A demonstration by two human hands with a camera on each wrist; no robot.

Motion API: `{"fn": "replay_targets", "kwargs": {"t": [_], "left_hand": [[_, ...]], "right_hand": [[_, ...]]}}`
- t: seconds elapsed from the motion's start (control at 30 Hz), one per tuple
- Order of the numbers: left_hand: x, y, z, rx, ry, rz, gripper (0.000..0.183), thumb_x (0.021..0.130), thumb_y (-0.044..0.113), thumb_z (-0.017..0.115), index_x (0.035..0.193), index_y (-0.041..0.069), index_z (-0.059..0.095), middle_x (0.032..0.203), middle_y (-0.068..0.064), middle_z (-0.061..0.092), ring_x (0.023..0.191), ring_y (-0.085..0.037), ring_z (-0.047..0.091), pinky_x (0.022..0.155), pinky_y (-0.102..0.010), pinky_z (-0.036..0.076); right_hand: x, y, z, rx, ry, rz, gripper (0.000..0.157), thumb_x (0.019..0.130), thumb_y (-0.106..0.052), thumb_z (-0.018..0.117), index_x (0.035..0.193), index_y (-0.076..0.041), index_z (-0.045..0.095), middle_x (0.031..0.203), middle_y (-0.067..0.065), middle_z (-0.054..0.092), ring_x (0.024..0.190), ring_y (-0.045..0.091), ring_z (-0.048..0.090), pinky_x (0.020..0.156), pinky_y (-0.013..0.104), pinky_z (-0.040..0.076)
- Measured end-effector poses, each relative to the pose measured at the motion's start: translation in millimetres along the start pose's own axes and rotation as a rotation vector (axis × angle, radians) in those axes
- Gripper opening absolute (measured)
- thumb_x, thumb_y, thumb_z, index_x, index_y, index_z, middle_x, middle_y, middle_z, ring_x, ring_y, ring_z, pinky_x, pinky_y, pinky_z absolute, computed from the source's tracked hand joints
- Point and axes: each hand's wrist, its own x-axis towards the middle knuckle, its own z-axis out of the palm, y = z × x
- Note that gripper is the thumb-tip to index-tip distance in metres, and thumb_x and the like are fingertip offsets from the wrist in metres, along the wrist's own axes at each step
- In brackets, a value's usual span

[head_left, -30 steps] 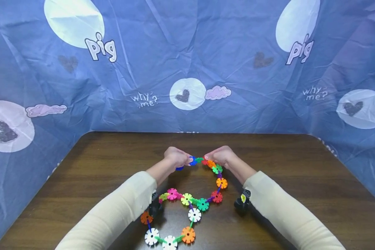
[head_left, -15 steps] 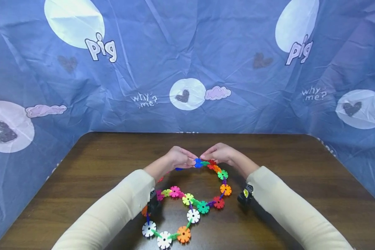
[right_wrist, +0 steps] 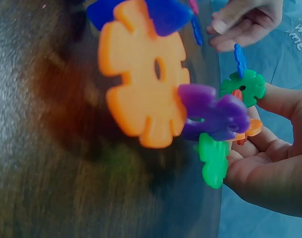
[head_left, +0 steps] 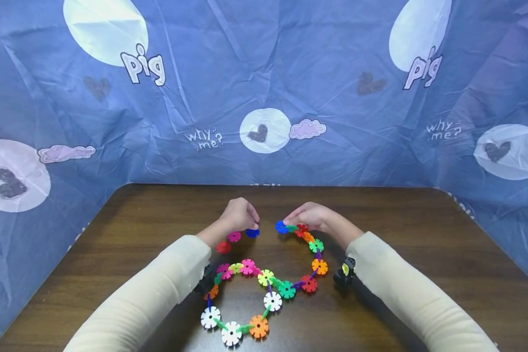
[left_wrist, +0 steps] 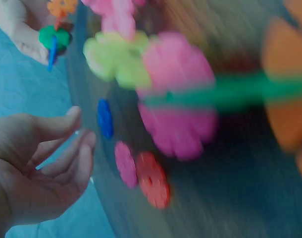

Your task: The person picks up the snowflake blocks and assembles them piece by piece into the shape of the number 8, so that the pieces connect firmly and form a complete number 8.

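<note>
A chain of colourful plastic snowflake discs [head_left: 287, 289] forms a loop at the front and curves back at the right. My right hand [head_left: 313, 216] pinches this chain near its far end, by the green disc [right_wrist: 251, 85] and a blue disc [head_left: 282, 227] at the tip. My left hand [head_left: 241, 214] hovers by a loose blue disc [left_wrist: 105, 119]. In the left wrist view, its thumb and fingertips are apart and the space between them holds nothing. A loose magenta disc [left_wrist: 125, 164] and a loose red disc [left_wrist: 153, 181] lie beside the blue one.
The brown wooden table [head_left: 391, 215] carries the discs. A blue printed cloth [head_left: 347, 161] hangs behind it. Black wrist cameras sit under both sleeves, the right one [head_left: 345, 274] near the chain's right side and the left one close to the loop.
My left hand has let go of the blue disc at the chain's tip and moved left to the loose blue disc. The right hand has stayed on the chain, shifting slightly left.
</note>
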Motion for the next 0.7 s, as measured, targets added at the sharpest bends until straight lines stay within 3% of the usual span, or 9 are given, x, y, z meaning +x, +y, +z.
{"fn": "replay_targets", "kwargs": {"t": [0.07,0.17,0.47,0.7], "left_hand": [[-0.6,-3.6,-2.7,0.107,-0.011,0.039,0.017,0.075,0.011,0.081,0.090,0.004,0.076,0.089,-0.010,0.075,0.087,-0.019,0.068,0.086,-0.033,0.055],[-0.7,-7.2,-2.9,0.157,-0.058,0.051,0.024,0.075,0.010,0.081,0.097,0.003,0.074,0.096,-0.012,0.073,0.092,-0.021,0.066,0.086,-0.035,0.055],[0.8,-8.7,4.6,0.212,-0.058,0.093,0.011,0.075,0.011,0.081,0.075,0.005,0.072,0.079,-0.007,0.071,0.069,-0.013,0.058,0.068,-0.027,0.054],[0.9,-8.1,7.7,0.187,-0.078,0.066,0.016,0.076,0.008,0.080,0.087,0.002,0.069,0.086,-0.011,0.070,0.076,-0.017,0.061,0.074,-0.029,0.056]], "right_hand": [[-1,0,-0.4,-0.003,-0.001,0.001,0.032,0.090,-0.020,0.067,0.114,0.000,0.068,0.116,0.006,0.069,0.097,0.013,0.059,0.087,0.029,0.050],[-1,-1,-0.3,0.002,0.004,0.009,0.031,0.090,-0.021,0.067,0.113,-0.001,0.069,0.118,0.007,0.068,0.099,0.014,0.059,0.088,0.030,0.050],[1,0,1.5,-0.010,0.007,0.018,0.031,0.091,-0.022,0.066,0.113,-0.001,0.069,0.128,0.012,0.064,0.114,0.021,0.058,0.102,0.040,0.048],[3,3,3.0,-0.015,0.013,0.037,0.031,0.091,-0.024,0.066,0.113,-0.003,0.069,0.128,0.012,0.064,0.115,0.024,0.058,0.103,0.042,0.047]]}}
